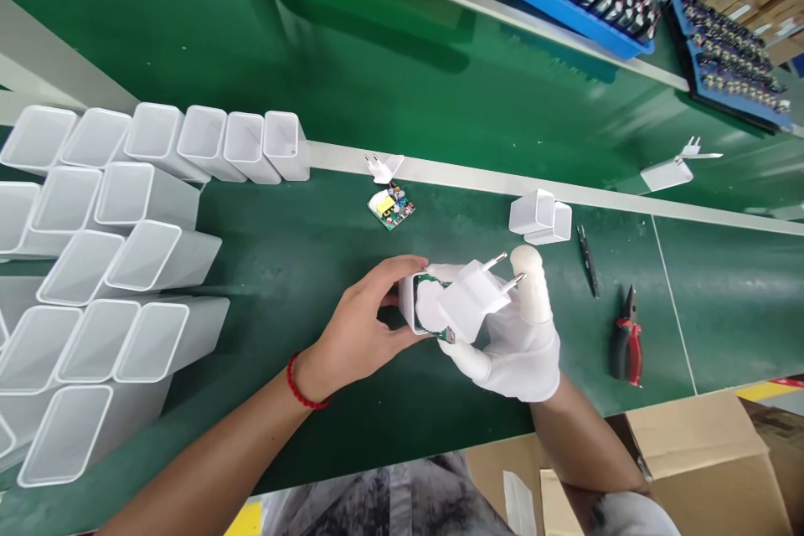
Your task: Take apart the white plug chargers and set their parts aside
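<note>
My bare left hand [361,327] grips a white plastic charger housing [407,301], fingers on top and thumb below. At the housing's open right end sits a white plug cap [468,301] with two metal prongs, and green circuit board edges show around it. My right hand [518,352], in a white glove, is closed around the plug cap side, with thumb below and fingers behind it. How far the board sits inside the housing is hidden. Beyond my hands a bare circuit board [390,207] lies on the green bench, joined to another pronged plug cap [380,169].
Rows of white open housings [147,255] fill the left side. Two small white housings [541,216], black tweezers [588,261] and red-handled pliers [626,339] lie to the right. A blue tray [584,25] of parts stands on the shelf. Cardboard boxes [709,461] are below the bench edge.
</note>
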